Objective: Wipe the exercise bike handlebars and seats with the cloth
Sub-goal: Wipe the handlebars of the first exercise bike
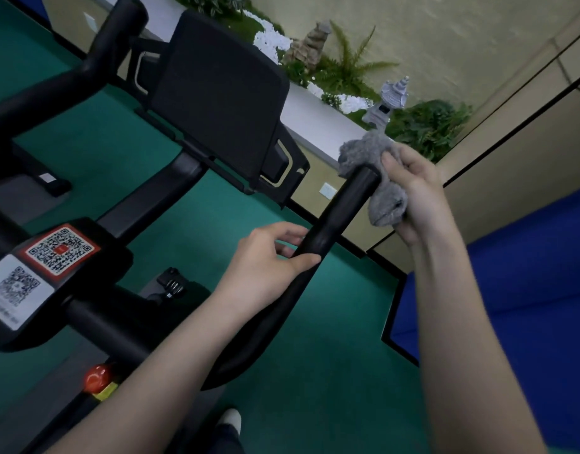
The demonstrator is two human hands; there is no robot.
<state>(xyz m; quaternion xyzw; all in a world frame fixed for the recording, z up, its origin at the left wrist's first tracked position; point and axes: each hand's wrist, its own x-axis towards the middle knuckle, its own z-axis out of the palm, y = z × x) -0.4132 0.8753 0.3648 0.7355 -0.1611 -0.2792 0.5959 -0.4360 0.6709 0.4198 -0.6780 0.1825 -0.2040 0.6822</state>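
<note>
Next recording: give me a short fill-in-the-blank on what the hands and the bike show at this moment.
1. The grey cloth is pressed over the end of the handlebar by the person's ____.
2. The left hand grips the same handlebar, holding ____ cloth.
3. The stickers on the bike's frame carry ____ codes.
4. Low on the frame sits a ____ knob.

Missing words: right hand; no; QR; red.
</note>
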